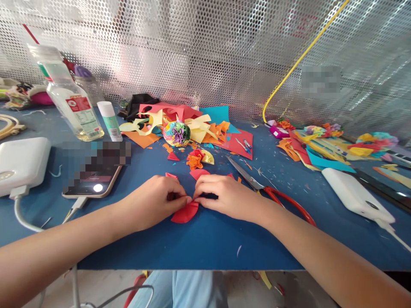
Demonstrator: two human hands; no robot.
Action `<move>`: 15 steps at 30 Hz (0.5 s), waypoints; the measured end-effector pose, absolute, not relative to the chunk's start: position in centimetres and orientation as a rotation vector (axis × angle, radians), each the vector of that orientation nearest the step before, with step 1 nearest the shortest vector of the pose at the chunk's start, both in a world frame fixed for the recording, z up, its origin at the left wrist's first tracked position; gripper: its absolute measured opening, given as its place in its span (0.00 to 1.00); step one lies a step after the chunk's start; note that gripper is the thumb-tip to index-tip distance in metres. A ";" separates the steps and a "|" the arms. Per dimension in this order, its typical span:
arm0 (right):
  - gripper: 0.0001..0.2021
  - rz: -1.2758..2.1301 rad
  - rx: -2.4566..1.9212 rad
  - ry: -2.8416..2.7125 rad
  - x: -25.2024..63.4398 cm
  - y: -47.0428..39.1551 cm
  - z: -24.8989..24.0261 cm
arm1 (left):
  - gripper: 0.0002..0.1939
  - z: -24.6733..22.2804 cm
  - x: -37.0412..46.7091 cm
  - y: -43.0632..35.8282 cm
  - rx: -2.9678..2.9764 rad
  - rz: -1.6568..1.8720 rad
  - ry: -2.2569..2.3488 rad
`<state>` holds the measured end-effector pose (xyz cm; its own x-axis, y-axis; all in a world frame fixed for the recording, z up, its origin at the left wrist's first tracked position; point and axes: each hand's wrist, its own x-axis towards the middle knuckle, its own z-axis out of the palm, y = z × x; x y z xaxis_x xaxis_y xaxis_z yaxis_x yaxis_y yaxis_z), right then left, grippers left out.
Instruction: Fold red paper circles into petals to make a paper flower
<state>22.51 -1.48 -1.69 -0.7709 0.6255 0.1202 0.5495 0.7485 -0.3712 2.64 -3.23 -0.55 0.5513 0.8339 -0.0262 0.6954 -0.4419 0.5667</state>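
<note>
Between my two hands, low over the blue table, is a cut piece of red paper (185,213). My left hand (160,194) pinches it at its upper edge, thumb against fingers. From the other side my right hand (221,194) closes on the same edge, and the fingertips of both hands nearly meet. More red paper (199,173) shows behind my right fingers. Just beyond the hands lie an orange and red paper flower (195,159) with a pale yellow paper piece (208,157), and a small red scrap (173,156).
Red-handled scissors (272,191) lie right of my right hand. Paper scraps (218,132) and a multicoloured paper ball (177,133) are at the back. On the left stand a glue stick (110,121), a bottle (72,100), a phone (98,171) and a power bank (24,164); another power bank (356,194) is right.
</note>
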 end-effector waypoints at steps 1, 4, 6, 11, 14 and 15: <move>0.05 0.438 -0.918 -2.724 22.5 -1.5 -1.7 | 0.12 -0.6 2.7 -3.2 2.240 0.366 1.254; 0.06 0.201 -0.834 -2.750 22.4 -1.6 -1.7 | 0.11 -0.2 2.8 -3.1 2.151 0.398 1.252; 0.08 0.021 -0.734 -2.730 22.4 -1.7 -1.5 | 0.10 0.1 2.9 -3.1 2.096 0.413 1.202; 0.04 0.189 -0.828 -2.410 22.5 -2.0 -0.9 | 0.10 0.6 2.9 -3.1 1.958 0.557 1.209; 0.03 0.530 -1.016 -2.229 22.5 -2.0 -0.6 | 0.12 0.5 2.8 -3.2 1.919 0.691 1.235; 0.04 0.599 -1.035 -2.204 22.5 -2.0 -0.5 | 0.11 0.5 2.7 -3.3 1.930 0.731 1.227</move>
